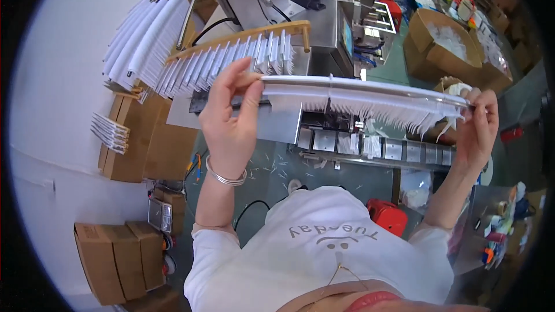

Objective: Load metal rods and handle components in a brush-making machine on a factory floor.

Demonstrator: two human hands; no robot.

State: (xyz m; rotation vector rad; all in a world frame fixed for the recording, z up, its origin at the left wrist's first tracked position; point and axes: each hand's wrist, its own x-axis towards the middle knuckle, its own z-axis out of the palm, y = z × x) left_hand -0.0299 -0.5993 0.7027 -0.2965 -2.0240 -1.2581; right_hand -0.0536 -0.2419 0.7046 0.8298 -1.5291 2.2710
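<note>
Left hand (pixel 231 113) and right hand (pixel 478 124) are pinching the rod (pixel 370 86); uneven tilting could send its strips (pixel 399 117) sliding off.

A workshop, shown by its metal machine (pixel 321 32) and many cardboard boxes (pixel 118 257).

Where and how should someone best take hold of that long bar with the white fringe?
Probably at both ends, coming in from left and right. The bar is long and thin, and the white fringe hangs below it, so end grips should disturb it least. The left hand and right hand hold it there.
</note>
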